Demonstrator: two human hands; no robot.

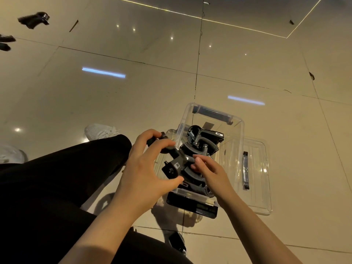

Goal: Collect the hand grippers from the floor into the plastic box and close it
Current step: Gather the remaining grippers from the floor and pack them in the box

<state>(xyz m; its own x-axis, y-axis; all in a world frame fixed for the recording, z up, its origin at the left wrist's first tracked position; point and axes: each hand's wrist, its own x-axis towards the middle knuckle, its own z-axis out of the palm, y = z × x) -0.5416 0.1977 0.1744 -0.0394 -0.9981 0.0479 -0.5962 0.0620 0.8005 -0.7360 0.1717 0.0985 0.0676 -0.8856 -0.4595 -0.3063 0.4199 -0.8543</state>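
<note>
Black trouser legs of the crouching person fill the near left, with bare forearms reaching forward over them. Left hand: fingers curled round the dark handle of a black hand gripper, thumb hooked beneath, holding it over the near left rim of the box. Right hand: fingers bent and pressing on the grip arms of that gripper, or of one packed just below; which one cannot be told. Clear plastic box: open, standing on the tiled floor, already holding several black spring grippers interlocked in its far and near parts. Clear lid: lying flat on the floor, touching the box's right side, black latch strip on top. Outstanding items: one gripper on the floor at far left, more dark pieces at the left edge, another dark object near the knee, identity uncertain. Handling note, as a judgement: turn the held gripper so its curved arms nest alongside those beneath, springs not snagging, and seat it below rim level so the lid can later sit flush. Task appears partway done.
</note>
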